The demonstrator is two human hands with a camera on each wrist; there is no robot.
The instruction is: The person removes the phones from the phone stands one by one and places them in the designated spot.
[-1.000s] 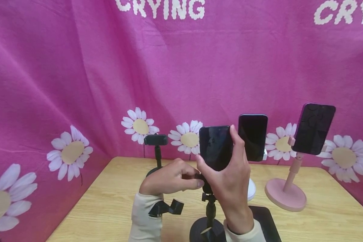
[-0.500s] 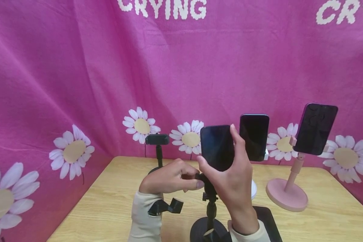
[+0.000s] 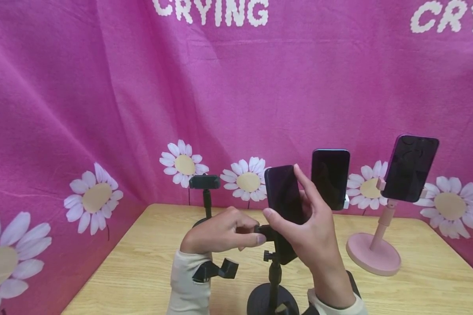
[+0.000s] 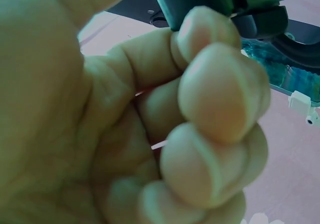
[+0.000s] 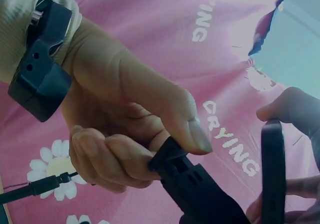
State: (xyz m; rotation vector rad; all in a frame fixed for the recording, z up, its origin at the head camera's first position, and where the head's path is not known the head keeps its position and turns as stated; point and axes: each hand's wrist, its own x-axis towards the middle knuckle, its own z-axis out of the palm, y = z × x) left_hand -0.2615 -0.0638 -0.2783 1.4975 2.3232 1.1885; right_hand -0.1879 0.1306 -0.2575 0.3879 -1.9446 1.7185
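Note:
A dark phone tilts in my right hand, thumb on its near left side and forefinger up along its right edge. From the right wrist view, the phone appears edge-on, apart from the black clamp of a phone stand. My left hand pinches the end of that clamp between thumb and curled fingers. Below it rise the black stem and round base of the stand. In the left wrist view the curled fingers fill the middle, with the clamp at the top.
Behind stand a phone on a white stand, another phone on a pink stand, and a black stand with an empty holder. A flat black object is mostly hidden by my right forearm. Pink floral cloth hangs behind the table.
My right hand has turned the phone and drawn it rightward and down, off the front of the clamp. My left hand has kept its pinch on the clamp.

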